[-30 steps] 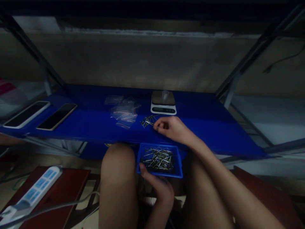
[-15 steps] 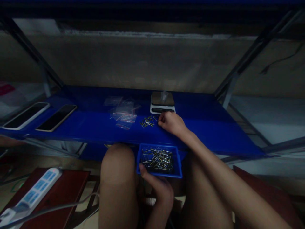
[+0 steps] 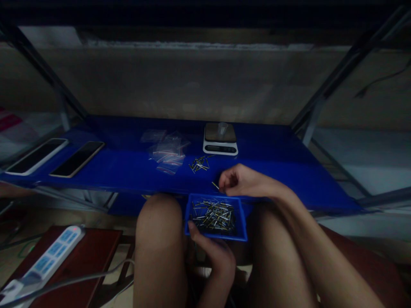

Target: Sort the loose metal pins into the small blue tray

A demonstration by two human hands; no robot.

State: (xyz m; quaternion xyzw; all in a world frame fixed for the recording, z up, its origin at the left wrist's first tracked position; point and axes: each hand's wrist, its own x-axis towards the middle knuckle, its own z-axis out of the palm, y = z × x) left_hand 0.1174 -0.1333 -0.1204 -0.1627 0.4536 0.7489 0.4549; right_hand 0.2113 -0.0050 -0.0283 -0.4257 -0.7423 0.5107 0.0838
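My left hand [image 3: 210, 248] grips the near left side of a blue plastic tray [image 3: 244, 222], its thumb over the rim. Inside lie many thin metal pins [image 3: 216, 216], silver and brass-coloured, like nails or small screws; their exact kind is too small to tell. Above the tray's far edge, my right hand [image 3: 234, 179] is closed in a pinch, and one thin metal pin [image 3: 215, 185] sticks out from its fingertips. A small pile of similar pins [image 3: 199, 164] rests on the blue shelf [image 3: 276, 171], in front of a white digital scale [image 3: 220, 147] bearing a small clear cup [image 3: 222, 128].
Clear zip bags [image 3: 168, 152] lie in a heap left of the scale. Two phones, one white-edged [image 3: 37, 156] and one gold-edged [image 3: 77, 159], rest at the shelf's left end. A power strip [image 3: 53, 256] sits on a dark red stool [image 3: 96, 256] at lower left.
My right hand has moved from beside the small pile near the scale back toward me, carrying a thin metal pin to the tray's far edge. My left hand still holds the tray.
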